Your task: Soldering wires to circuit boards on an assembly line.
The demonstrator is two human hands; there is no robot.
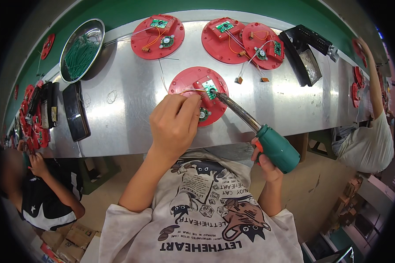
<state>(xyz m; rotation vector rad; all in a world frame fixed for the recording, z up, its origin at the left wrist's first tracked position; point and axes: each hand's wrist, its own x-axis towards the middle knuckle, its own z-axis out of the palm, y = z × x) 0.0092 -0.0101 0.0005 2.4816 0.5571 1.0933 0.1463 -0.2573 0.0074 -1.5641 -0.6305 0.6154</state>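
A round red plastic disc (184, 78) lies before me on the metal bench, bearing a small green circuit board (209, 87) and a small round part (203, 115). My left hand (174, 118) rests over the disc's left side, its fingers pinched on thin wires (193, 90) that run to the board. My right hand (267, 164) is wrapped round the green handle of a soldering gun (278, 148) with a red trigger. The gun's metal barrel points up and left, its tip at the board. The fingertips of my left hand partly hide the wires.
More wired red discs (145, 46) sit along the bench's far side. A metal bowl of green wires (80, 57) stands far left, near a dark phone-like slab (76, 111). A black holder (306, 55) is far right. Other people work at left (41, 166) and right (375, 101).
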